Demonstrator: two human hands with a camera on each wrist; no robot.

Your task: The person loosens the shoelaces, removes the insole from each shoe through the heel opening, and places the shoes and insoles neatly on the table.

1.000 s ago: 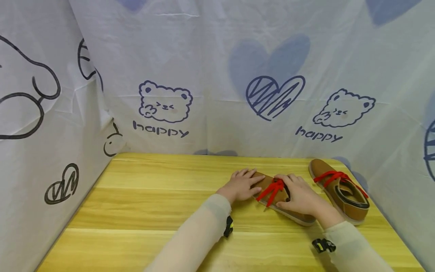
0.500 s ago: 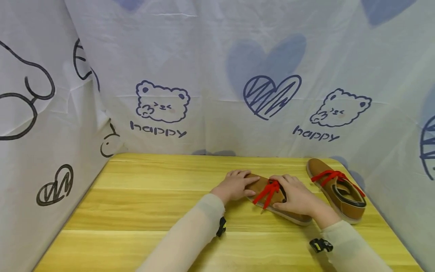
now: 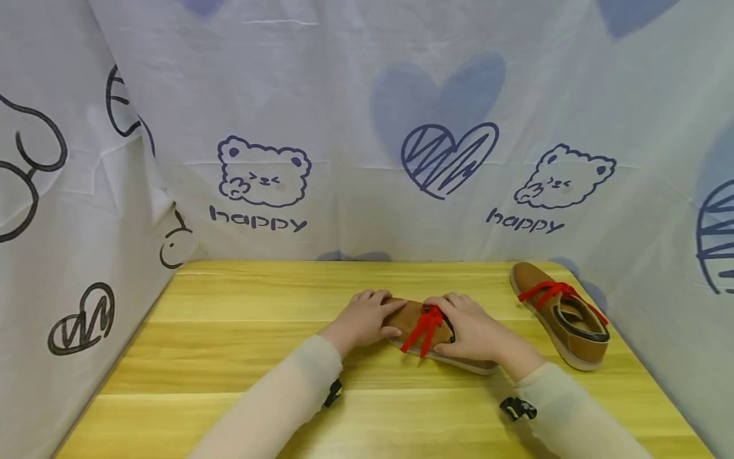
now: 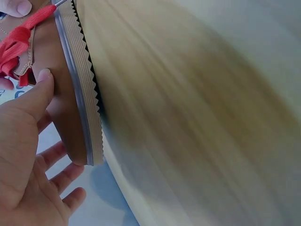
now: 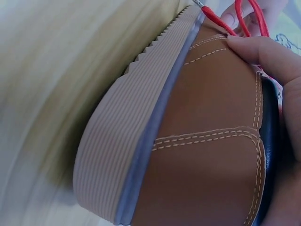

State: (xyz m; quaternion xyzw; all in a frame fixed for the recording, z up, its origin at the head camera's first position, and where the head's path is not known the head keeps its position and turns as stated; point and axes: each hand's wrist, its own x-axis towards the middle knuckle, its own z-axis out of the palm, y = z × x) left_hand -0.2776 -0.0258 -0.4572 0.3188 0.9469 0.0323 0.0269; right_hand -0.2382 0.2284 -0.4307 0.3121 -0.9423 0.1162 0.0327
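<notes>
A brown shoe (image 3: 406,317) with a tied red lace (image 3: 426,324) lies on the table, toe toward the left. Around its toe is my left hand (image 3: 362,320), the thumb on the near side and the fingers over the far side. My right hand (image 3: 473,330) grips the shoe at its opening behind the lace, covering much of the collar. In the right wrist view the brown heel part (image 5: 202,174) and its ridged pale sole (image 5: 113,155) show close up. The left wrist view has my left thumb (image 4: 42,92) pressed against the toe's side.
A matching brown shoe (image 3: 582,344) with a red lace stands at the right, toe toward the back. Yellow wood-grain table (image 3: 241,331) extends to the left. White printed cloth (image 3: 355,146) hangs behind and along both sides.
Both hands and the held shoe have shifted left across the table, away from the other shoe. The view has also turned slightly to the right.
</notes>
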